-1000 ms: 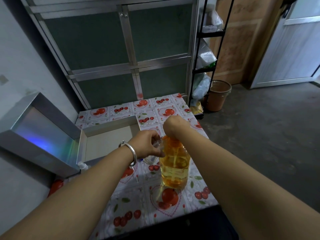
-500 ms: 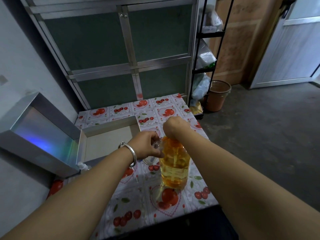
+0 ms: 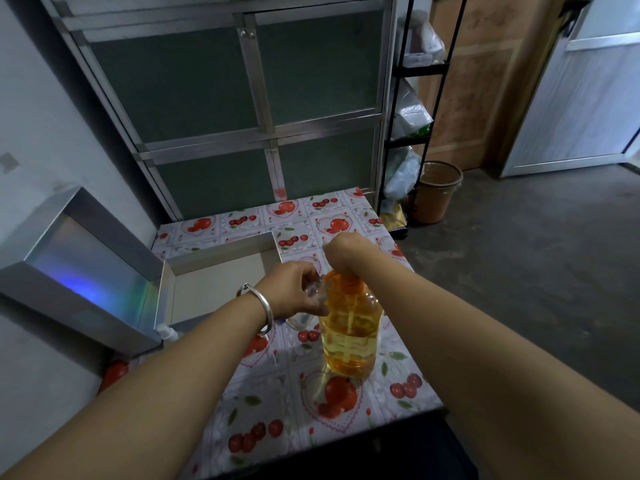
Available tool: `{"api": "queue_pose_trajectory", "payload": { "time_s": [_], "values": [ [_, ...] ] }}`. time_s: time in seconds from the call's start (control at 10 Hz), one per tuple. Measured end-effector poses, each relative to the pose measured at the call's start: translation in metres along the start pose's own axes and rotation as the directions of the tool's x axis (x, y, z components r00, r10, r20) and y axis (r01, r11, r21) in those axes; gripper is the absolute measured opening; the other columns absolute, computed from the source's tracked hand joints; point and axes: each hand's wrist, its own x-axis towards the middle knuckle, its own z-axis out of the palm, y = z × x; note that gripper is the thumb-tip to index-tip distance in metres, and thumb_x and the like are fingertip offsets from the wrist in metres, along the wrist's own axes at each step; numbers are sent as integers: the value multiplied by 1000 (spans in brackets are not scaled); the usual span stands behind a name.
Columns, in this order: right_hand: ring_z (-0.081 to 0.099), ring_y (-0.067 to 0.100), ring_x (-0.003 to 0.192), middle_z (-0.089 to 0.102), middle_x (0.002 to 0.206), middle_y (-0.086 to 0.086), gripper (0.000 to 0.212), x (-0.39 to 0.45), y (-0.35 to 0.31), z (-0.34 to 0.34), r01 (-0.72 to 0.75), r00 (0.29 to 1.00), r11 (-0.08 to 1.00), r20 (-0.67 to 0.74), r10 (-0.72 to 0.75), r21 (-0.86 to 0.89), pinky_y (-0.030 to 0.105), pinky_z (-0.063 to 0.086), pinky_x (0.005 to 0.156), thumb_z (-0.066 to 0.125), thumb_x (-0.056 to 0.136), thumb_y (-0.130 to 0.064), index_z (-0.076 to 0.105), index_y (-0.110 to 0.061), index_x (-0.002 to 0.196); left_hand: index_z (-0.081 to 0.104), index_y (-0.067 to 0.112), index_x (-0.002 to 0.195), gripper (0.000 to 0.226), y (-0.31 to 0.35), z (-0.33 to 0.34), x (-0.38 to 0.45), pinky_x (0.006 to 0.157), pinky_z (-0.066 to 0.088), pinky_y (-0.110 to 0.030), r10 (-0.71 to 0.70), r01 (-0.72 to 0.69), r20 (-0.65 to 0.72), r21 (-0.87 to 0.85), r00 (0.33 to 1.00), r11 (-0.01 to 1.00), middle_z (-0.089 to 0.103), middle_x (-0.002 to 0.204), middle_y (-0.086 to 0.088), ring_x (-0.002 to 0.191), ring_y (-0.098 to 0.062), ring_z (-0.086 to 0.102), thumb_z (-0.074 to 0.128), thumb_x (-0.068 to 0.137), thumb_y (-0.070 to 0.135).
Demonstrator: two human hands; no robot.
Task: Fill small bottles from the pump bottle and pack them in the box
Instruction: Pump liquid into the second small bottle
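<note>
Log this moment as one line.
step: filling | left hand: holds small bottle at spout | right hand: on pump bottle | box: open

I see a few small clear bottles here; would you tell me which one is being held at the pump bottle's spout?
The small bottle pinched in the left hand, against the pump bottle. Another stands on the table below; a third lies by the box.

The pump bottle glows amber-yellow under an orange collar. Red cherries and apples in heart frames pattern the white worktop. The box is silver, its lid iridescent.
</note>
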Motion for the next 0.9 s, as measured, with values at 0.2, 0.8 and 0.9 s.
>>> {"api": "queue_pose_trajectory", "payload": {
  "time_s": [0.2, 0.8, 0.9],
  "values": [
    [48, 22, 79, 38, 71, 4, 7, 7, 2, 5, -7, 999, 982, -39, 0, -187, 37, 45, 89, 44, 91, -12, 49, -10, 95, 52, 17, 85, 35, -2, 1, 2, 53, 35, -19, 3, -3, 10, 19, 1000, 1000, 47, 71, 6, 61, -7, 41, 79, 67, 30],
    [49, 24, 86, 47, 82, 6, 18, 20, 6, 7, 15, 1000, 968, 9, -13, -250, 41, 43, 98, 42, 94, -19, 53, -11, 107, 53, 18, 86, 34, 0, 0, 2, 54, 36, -19, 0, 0, 14, 7, 1000, 1000, 50, 73, 6, 62, -7, 44, 79, 67, 29],
    [46, 23, 81, 41, 75, 5, 8, 23, 6, 8, 22, 1000, 958, 24, -16, -286, 38, 43, 90, 44, 92, -13, 51, -9, 93, 52, 20, 83, 34, -2, 0, 3, 53, 35, -19, 0, 0, 13, 2, 1000, 1000, 49, 72, 6, 61, -7, 43, 79, 67, 30]
  ]
}}
